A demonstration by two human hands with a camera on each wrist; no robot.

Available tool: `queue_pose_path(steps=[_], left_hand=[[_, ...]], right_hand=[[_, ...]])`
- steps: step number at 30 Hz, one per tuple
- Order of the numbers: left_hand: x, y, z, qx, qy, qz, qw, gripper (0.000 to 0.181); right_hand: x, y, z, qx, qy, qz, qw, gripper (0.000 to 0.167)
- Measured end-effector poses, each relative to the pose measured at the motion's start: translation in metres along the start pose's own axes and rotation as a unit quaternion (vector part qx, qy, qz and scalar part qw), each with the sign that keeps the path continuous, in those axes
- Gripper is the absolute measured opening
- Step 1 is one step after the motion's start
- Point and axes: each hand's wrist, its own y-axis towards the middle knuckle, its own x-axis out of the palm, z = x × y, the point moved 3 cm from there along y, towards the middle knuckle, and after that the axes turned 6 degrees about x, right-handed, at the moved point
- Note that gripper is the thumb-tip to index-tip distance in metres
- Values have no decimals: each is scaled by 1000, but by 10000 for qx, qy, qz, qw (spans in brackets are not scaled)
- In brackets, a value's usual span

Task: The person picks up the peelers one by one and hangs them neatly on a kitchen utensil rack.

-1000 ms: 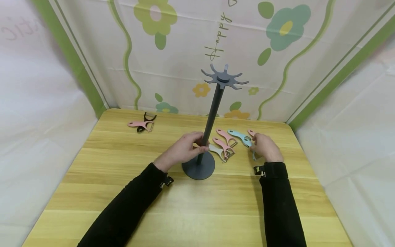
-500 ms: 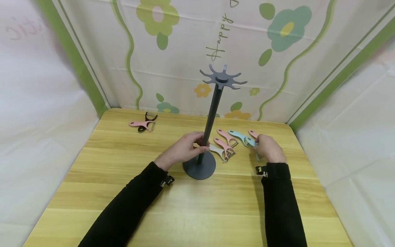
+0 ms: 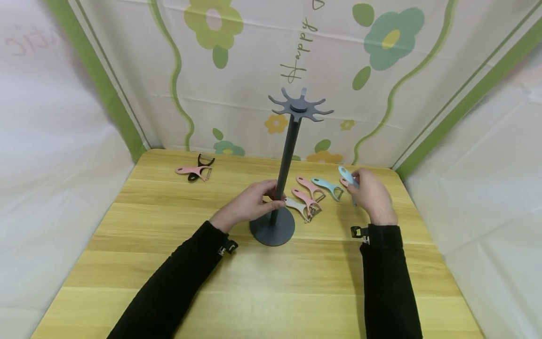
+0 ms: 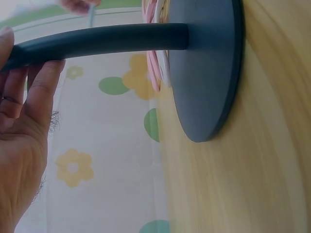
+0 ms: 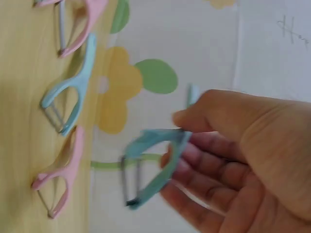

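Observation:
My left hand holds the dark grey pole of an upright stand low down, just above its round base. A flat ring of several curved hooks tops the pole, with nothing hung on it. In my right hand a light blue peeler is pinched between thumb and fingers, raised off the table. Below it in the right wrist view lie another blue peeler and a pink peeler. More pink peelers and a white peeler lie right of the pole, partly overlapping.
At the table's back left a pink peeler lies across a black peeler. The wooden table ends at a flowered cloth wall. White cloth also hangs at both sides.
My right hand has lifted the blue peeler from among the others, its handle tip now pointing up and away. My left hand keeps its hold; the stand's top leans slightly further left in view.

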Motion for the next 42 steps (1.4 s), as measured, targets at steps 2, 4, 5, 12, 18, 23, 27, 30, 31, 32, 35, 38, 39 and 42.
queue_pose_path(steps=[2, 4, 5, 12, 18, 23, 27, 30, 31, 32, 35, 38, 39, 42], left_hand=[[0, 0, 0, -6, -37, -10, 10000, 13], [0, -1, 0, -16, -50, -23, 10000, 14], [0, -1, 1, -28, -59, -31, 10000, 14], [2, -1, 1, -47, -81, -14, 10000, 16], [1, -3, 1, -68, -77, -4, 9999, 17], [0, -3, 0, -26, -114, 3, 9999, 17], [0, -2, 0, -23, -136, -2, 9999, 17], [0, -2, 0, -48, -123, -13, 9999, 17], [0, -2, 1, -52, -119, -18, 9999, 17], [0, -2, 1, -54, -112, -21, 9999, 17], [0, -2, 1, -48, -92, -29, 9999, 17], [0, -2, 0, -38, -82, -38, 10000, 17], [0, -2, 0, -37, -81, -40, 10000, 17], [0, -2, -1, -22, -90, -54, 9999, 17]], right_hand=[[-3, -2, -6, -122, 174, 288, 9994, 50], [-5, -4, -11, -279, 344, 550, 9975, 48], [-6, -5, -14, -346, 419, 652, 9964, 46], [-16, -11, -37, -739, 757, 1236, 9867, 42], [-26, -9, -62, -1113, 1335, 1466, 9738, 40], [-33, -5, -81, -1281, 1745, 1682, 9617, 40], [-40, -3, -96, -1397, 2154, 1850, 9486, 41], [-46, -5, -106, -1487, 2544, 1915, 9362, 42], [-48, -5, -110, -1518, 2685, 1920, 9316, 42], [-49, -5, -113, -1547, 2851, 1922, 9262, 42], [-54, -7, -122, -1641, 3392, 1868, 9073, 40], [-59, -7, -132, -1798, 3935, 1753, 8844, 38], [-60, -8, -135, -1866, 4073, 1717, 8774, 37], [-63, -8, -144, -2048, 4458, 1578, 8570, 37]])
